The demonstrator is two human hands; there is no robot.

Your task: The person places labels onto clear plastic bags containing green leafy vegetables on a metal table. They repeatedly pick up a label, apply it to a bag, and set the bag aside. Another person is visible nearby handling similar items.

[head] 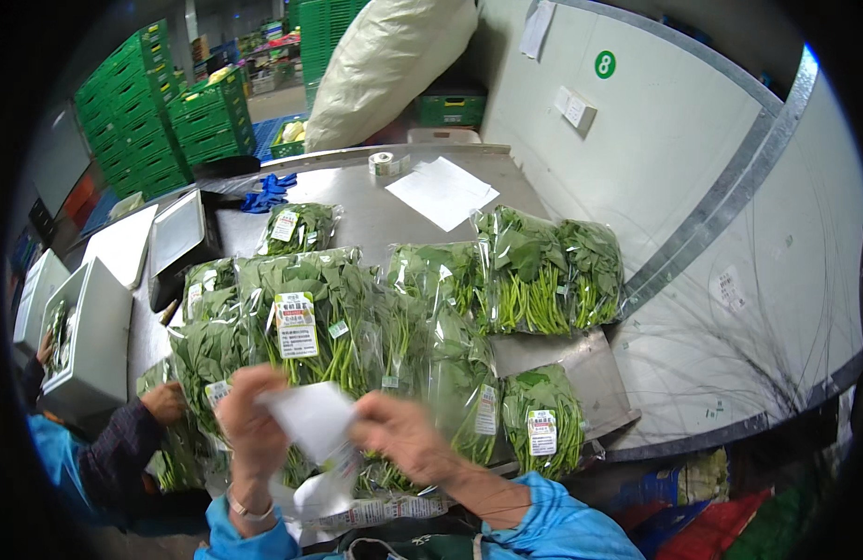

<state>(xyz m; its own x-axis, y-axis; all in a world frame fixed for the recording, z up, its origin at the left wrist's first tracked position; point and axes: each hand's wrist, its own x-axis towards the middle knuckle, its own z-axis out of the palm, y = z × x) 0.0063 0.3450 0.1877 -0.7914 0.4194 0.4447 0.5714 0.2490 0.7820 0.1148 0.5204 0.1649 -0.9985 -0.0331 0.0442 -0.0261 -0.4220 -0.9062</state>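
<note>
My left hand and my right hand are raised over bagged leafy greens, holding a white label sheet between them. Motion blurs the sheet, and its lower part curls down toward my lap. A printed label strip lies along the table's near edge, below my wrists. Behind my hands, a clear bag of greens bears a large printed label. Another labelled bag sits at the right, near the table edge. The greens directly under my hands are partly hidden.
At the left, a co-worker's hand touches a bag, beside a grey plastic bin. Farther back are blue gloves, a label roll and white paper. A white partition borders the right side.
</note>
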